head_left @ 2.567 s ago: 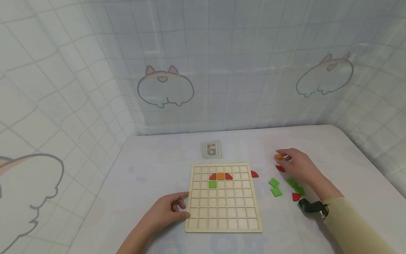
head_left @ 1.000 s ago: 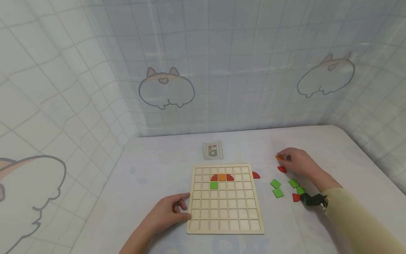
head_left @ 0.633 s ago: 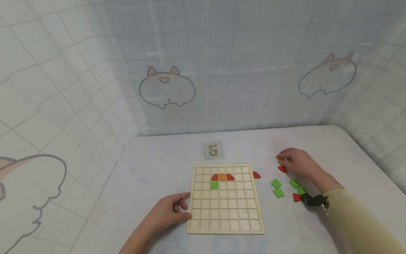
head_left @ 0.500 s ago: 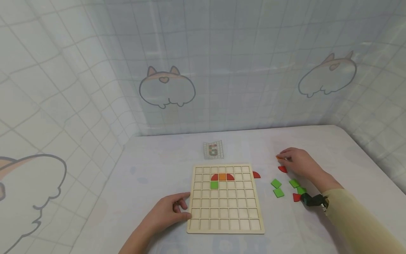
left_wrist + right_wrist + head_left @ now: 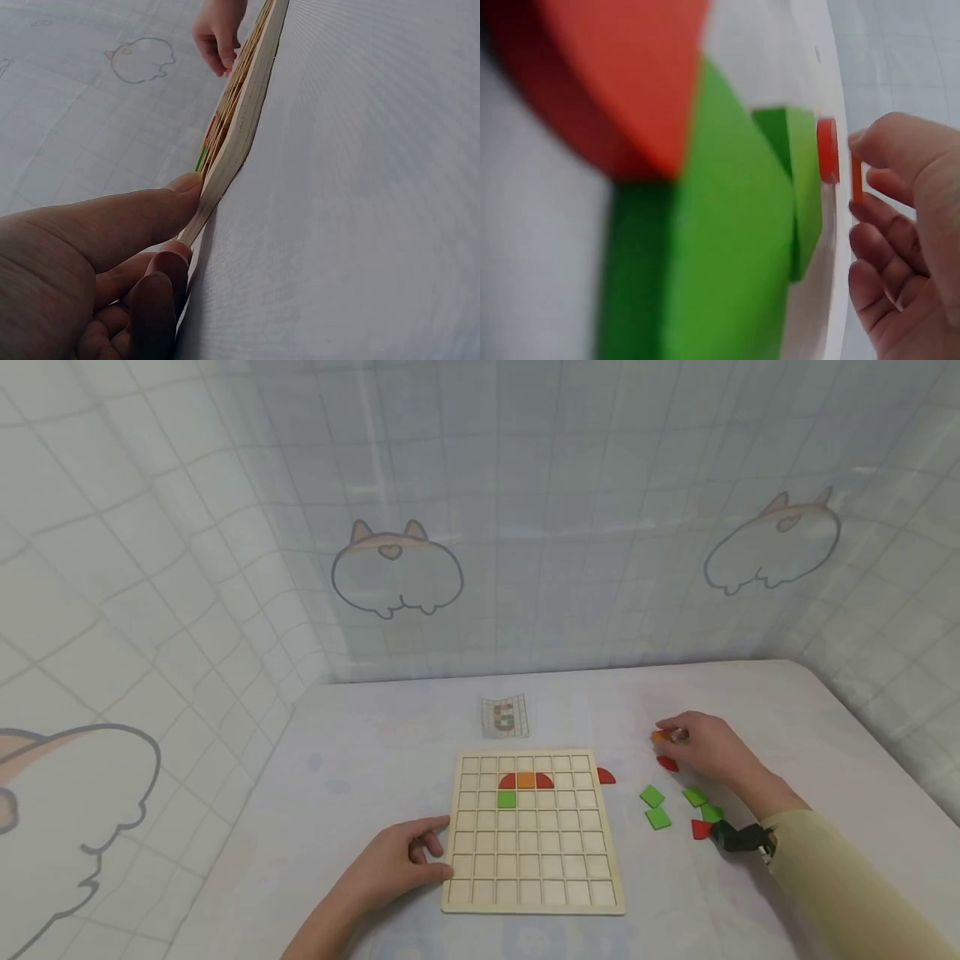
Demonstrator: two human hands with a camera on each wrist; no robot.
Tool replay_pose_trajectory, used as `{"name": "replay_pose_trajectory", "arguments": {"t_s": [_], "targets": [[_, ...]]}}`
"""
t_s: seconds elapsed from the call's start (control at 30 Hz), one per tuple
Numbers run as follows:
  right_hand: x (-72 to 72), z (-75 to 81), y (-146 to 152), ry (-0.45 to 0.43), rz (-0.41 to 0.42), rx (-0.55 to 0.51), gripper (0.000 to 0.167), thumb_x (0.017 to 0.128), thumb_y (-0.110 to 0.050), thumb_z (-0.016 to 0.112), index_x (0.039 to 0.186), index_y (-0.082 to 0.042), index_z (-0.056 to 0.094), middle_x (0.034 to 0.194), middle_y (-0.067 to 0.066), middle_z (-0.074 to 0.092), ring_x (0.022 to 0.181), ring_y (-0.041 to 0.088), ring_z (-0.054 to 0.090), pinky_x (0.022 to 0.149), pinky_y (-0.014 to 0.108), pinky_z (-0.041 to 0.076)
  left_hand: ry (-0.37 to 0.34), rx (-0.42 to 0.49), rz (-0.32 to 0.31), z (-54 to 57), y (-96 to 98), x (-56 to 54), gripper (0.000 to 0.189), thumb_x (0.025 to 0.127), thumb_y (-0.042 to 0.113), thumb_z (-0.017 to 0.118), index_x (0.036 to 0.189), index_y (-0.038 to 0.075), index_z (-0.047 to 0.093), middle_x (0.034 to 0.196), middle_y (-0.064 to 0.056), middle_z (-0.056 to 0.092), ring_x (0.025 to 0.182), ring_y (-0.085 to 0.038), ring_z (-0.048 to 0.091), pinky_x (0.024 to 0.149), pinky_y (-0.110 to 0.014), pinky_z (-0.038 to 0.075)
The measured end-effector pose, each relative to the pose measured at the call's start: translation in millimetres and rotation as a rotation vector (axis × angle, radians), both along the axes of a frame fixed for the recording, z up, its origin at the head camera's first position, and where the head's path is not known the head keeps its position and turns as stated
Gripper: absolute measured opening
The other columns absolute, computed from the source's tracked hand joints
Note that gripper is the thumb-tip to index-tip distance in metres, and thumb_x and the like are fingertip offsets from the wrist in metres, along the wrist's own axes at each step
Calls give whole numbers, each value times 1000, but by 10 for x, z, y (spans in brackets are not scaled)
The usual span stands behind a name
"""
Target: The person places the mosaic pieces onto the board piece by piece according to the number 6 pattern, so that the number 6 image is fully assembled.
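Observation:
My right hand (image 5: 708, 745) pinches an orange tile (image 5: 856, 178) between thumb and fingertips, at the right of the table. Just below those fingers in the head view lies a red curved-edge tile (image 5: 667, 764). My left hand (image 5: 393, 864) touches the left edge of the wooden grid board (image 5: 533, 912), thumb and forefinger set apart along it. In the left wrist view the left thumb (image 5: 161, 202) lies against the board's rim (image 5: 240, 131). On the board, an orange square (image 5: 527, 780) sits between two red curved tiles (image 5: 507, 782), with a green square (image 5: 507, 799) below the left one.
Several green squares (image 5: 652, 796) and a red tile (image 5: 701, 830) are scattered right of the board. Another red tile (image 5: 606, 776) lies at the board's right edge. Behind the board is a small gridded card (image 5: 505, 717) with a coloured figure. Patterned curtains (image 5: 570, 527) surround the table.
My right fingers have come together on the orange tile, and the hand has shifted only slightly. The left hand stays at the board's edge. The tiles on the board are the same.

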State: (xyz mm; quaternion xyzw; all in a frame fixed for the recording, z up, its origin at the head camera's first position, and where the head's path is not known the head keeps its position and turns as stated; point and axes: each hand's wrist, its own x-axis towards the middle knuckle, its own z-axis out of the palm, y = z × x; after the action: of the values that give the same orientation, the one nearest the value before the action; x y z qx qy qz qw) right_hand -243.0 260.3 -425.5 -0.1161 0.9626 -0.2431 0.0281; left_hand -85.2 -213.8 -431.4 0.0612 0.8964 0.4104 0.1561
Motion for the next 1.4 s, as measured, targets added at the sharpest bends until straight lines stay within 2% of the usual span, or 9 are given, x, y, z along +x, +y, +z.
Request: {"name": "replay_pose_trajectory", "arguments": {"t_s": [0.13, 0.33, 0.43, 0.7, 0.9, 1.07, 1.4], "targets": [[90, 40, -92, 4, 18, -36, 40, 88, -26, 75, 122, -5, 70, 118, 15, 64, 98, 31, 59, 77, 43, 54, 4, 0, -1, -16, -6, 0, 72, 75, 39, 86, 136, 11, 60, 90, 8, 62, 69, -14, 54, 58, -27, 44], [242, 133, -298, 103, 130, -51, 34, 88, -24, 75, 119, -9, 72, 113, 6, 67, 96, 26, 62, 77, 42, 53, 10, -6, 3, -17, -6, 2, 70, 74, 39, 86, 134, 11, 62, 90, 8, 62, 69, -14, 54, 58, -27, 43], [309, 166, -411, 126, 171, -61, 33, 88, -26, 75, 117, -11, 73, 110, 0, 67, 94, 22, 62, 77, 39, 52, 10, -11, 5, -10, 0, 3, 70, 74, 39, 86, 133, 11, 63, 90, 8, 62, 69, -14, 53, 58, -27, 43], [469, 194, -707, 99, 231, -82, 33, 86, -27, 77, 116, -14, 73, 109, -6, 65, 94, 17, 61, 77, 35, 52, 13, -25, 3, -8, 8, 5, 69, 74, 39, 86, 133, 12, 63, 89, 9, 61, 69, -13, 53, 58, -27, 43], [536, 173, -882, 142, 309, -105, 29, 84, -22, 79, 111, -13, 75, 101, -10, 64, 85, 13, 60, 68, 27, 50, 15, -29, 3, -4, 7, 6, 69, 74, 40, 86, 133, 11, 63, 90, 9, 62, 69, -13, 53, 58, -27, 43], [590, 172, -1026, 125, 353, -135, 29, 83, -19, 78, 110, -14, 76, 99, -10, 63, 80, 14, 58, 64, 24, 48, 21, -37, 2, 2, 6, 9, 69, 74, 39, 86, 133, 11, 64, 89, 9, 62, 69, -13, 53, 58, -27, 43], [691, 157, -1368, 89, 451, -125, 25, 84, -19, 78, 109, -17, 76, 102, -10, 64, 89, 9, 58, 75, 28, 50, 24, -42, 4, -11, -1, 1, 68, 74, 40, 86, 132, 12, 64, 89, 10, 62, 69, -12, 54, 59, -27, 43]]}}
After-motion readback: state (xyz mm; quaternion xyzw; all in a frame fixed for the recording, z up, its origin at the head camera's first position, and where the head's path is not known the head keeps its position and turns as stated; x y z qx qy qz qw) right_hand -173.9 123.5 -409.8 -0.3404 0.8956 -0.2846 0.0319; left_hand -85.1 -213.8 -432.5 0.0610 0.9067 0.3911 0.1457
